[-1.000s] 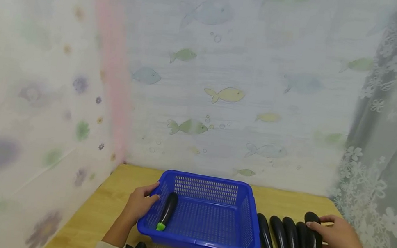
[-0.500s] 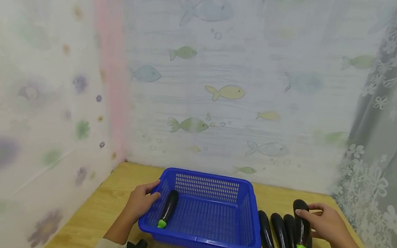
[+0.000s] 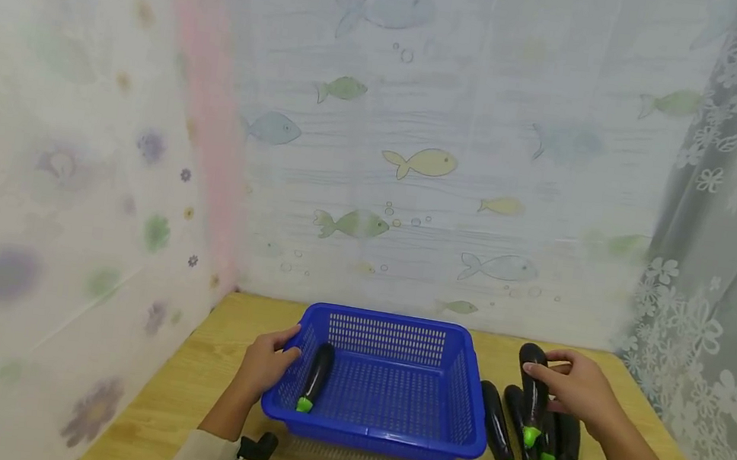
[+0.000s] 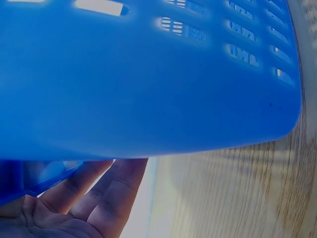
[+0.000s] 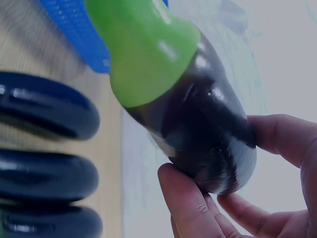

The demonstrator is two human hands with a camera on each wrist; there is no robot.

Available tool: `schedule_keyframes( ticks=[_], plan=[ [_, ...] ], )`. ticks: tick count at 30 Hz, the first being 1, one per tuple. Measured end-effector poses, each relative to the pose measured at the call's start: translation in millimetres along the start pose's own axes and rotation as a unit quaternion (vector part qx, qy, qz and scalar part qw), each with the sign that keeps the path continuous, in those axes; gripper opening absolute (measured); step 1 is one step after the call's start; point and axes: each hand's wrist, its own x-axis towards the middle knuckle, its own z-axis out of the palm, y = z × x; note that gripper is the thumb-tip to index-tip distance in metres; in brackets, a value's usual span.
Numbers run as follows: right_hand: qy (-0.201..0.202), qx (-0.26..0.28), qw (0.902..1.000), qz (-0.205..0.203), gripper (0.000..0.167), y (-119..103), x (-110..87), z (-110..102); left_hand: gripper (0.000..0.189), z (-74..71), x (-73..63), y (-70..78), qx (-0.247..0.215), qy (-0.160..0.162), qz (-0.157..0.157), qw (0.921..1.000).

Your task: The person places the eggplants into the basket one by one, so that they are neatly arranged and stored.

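Note:
A blue plastic basket with slotted walls stands on the wooden table. My left hand grips its left rim; in the left wrist view those fingers curl up at the rim beside the blue wall. Inside the basket, along its left side, lies one dark eggplant with a green cap. My right hand pinches another eggplant near its rounded end, held up with the green cap pointing down toward me. It hangs over a row of several eggplants lying right of the basket.
The wooden table runs back to a wall covering printed with fish. A sheer flowered curtain hangs along the right side. Black wrist camera mounts sit on both wrists.
My right hand has lifted the eggplant from the right end of the row and carried it left and upward toward the basket. My left hand keeps its hold on the rim.

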Motion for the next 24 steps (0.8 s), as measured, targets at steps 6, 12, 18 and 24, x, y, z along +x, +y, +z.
schedule_keyframes(
  ticks=[6, 12, 18, 24],
  plan=[
    [-0.003, 0.021, 0.9996, -0.019, 0.086, -5.9, 5.9, 16.0, 0.055, 0.4, 2.0, -1.2, -0.001, 0.001, 0.004, 1.0],
    [-0.007, 0.027, 0.9993, -0.026, 0.082, -12.9, 8.2, 30.6, 0.054, -1.1, 1.2, -0.3, 0.006, 0.0, 0.008, 1.0],
    [-0.01, 0.036, 0.999, -0.025, 0.079, -20.8, 12.0, 39.0, 0.054, -4.7, 1.0, 1.6, 0.019, -0.012, 0.019, 0.9996],
    [-0.016, 0.054, 0.9982, -0.023, 0.08, -31.6, 18.4, 46.0, 0.055, -9.6, 2.9, 6.1, 0.052, -0.038, 0.027, 0.9976]
  ],
)
